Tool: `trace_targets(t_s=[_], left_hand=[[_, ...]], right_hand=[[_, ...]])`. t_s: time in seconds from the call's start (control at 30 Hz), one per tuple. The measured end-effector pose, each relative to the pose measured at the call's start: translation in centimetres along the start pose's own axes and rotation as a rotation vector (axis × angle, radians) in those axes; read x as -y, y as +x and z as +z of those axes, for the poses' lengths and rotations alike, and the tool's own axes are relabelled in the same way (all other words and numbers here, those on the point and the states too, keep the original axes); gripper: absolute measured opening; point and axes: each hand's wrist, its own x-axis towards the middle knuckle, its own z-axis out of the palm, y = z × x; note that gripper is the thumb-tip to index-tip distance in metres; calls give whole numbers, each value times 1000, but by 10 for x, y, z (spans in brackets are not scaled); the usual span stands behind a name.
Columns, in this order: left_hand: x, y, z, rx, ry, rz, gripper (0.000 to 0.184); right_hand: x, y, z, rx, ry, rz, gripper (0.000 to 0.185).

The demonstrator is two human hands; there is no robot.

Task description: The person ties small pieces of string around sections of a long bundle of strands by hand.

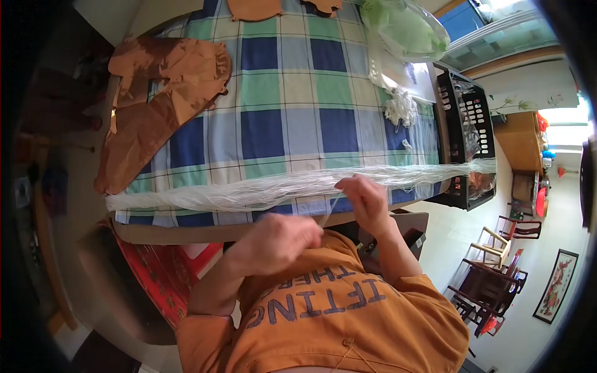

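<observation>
A long bundle of thin white threads (249, 191) lies across the near side of a checked cloth. My right hand (367, 202) is at the bundle's near edge, thumb and fingertips pinched on a thin white strand. My left hand (277, 242) is closed, lower and to the left, just off the table's edge. The strand runs slantwise between both hands, and its end at my left fingers is slightly blurred. A small heap of white threads (401, 109) lies farther back on the right.
Brown shiny sheets (168, 93) lie at the left on the checked cloth (267, 87). A green-white plastic bag (407, 31) is at the back right. A black device with white buttons (469, 118) stands at the right edge, under the bundle's end. Chairs (491, 248) stand farther right.
</observation>
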Motion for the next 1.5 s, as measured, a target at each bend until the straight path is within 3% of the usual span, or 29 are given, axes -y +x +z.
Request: trace_targets(t_s=[0.03,0.1,0.2,0.3,0.37,0.5,0.63,0.67,0.8,0.9,0.93,1.03,1.07,1.17,1.2,1.3,1.33,1.43,1.47,1.5], left_hand=[[-4,2,4,122,-166,-27,28],[5,10,13,41,-491,4,35],[11,27,10,-323,-635,-90,42],[17,35,11,-558,-431,-56,27],[34,35,23,-559,-366,-10,20],[26,24,33,-355,-172,-38,13],[14,14,21,-78,-766,-76,23],[17,12,20,-117,-929,28,25],[22,18,8,-424,-505,-5,26],[25,21,16,-460,-178,-14,23],[17,12,14,-270,-203,-143,21],[0,8,21,7,-609,27,19],[0,6,21,3,-768,-5,19],[6,14,10,-342,-434,-63,19],[17,24,13,-498,-95,75,21],[17,11,17,-92,-153,-26,21],[1,9,13,81,-328,-99,24],[12,8,19,-124,-788,-79,25],[14,15,21,-298,-705,22,27],[14,15,21,-274,-540,-44,27]], right_hand=[[-2,-1,4,18,7,-13,19],[1,-2,14,119,26,-38,17],[8,-8,25,211,2,-147,18],[18,-6,18,219,-21,-212,11],[20,-6,9,156,-37,-246,11],[18,3,-5,20,-65,-198,18],[-4,-2,19,37,28,-150,15],[-3,-4,23,72,28,-167,15],[9,-15,32,286,62,-243,19],[15,-12,11,121,43,-299,19],[10,-11,6,48,-30,-302,19],[2,-3,8,47,-17,-230,20],[0,-6,14,103,-34,-264,19],[8,-12,26,118,65,-306,16],[11,-12,21,106,81,-293,16],[6,-9,5,22,25,-267,18],[4,-8,8,36,42,-267,18],[0,-15,23,193,58,-305,20],[5,-18,31,145,111,-322,20],[8,-17,27,139,90,-318,20]])
